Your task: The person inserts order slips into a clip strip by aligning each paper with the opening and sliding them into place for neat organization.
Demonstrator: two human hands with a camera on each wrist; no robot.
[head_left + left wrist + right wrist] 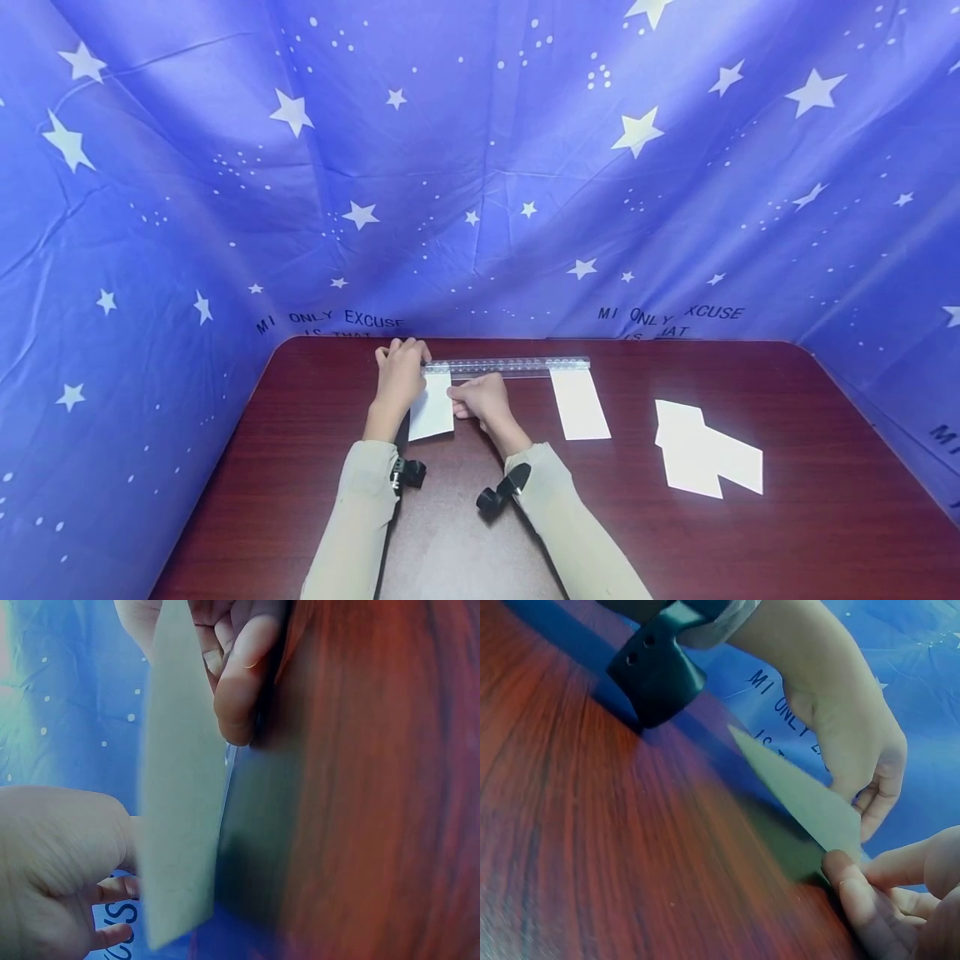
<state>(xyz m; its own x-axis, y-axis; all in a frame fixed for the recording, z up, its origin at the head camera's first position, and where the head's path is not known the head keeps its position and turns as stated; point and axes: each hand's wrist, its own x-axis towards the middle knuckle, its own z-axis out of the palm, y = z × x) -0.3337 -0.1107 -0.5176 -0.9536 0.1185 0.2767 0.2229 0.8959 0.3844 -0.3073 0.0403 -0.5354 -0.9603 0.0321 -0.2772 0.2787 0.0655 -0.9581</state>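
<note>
In the head view a clear ruler point(495, 365) lies crosswise near the table's far edge. My left hand point(401, 375) grips its left end, the thumb point(240, 697) low on it in the left wrist view. A white paper card point(432, 408) extends toward me from under that end, its near part lifted off the table. With thumb and bent fingers, my right hand point(483, 398) pinches the card's right edge, close to the ruler. A second white card point(581, 404) lies flat at the ruler's right end, its far edge meeting the ruler.
Several white cards point(697, 454) overlap in a loose pile on the right of the dark red wooden table point(810, 533). A blue starry cloth point(480, 167) hangs behind and along both sides. Black camera mounts point(491, 500) sit on both wrists.
</note>
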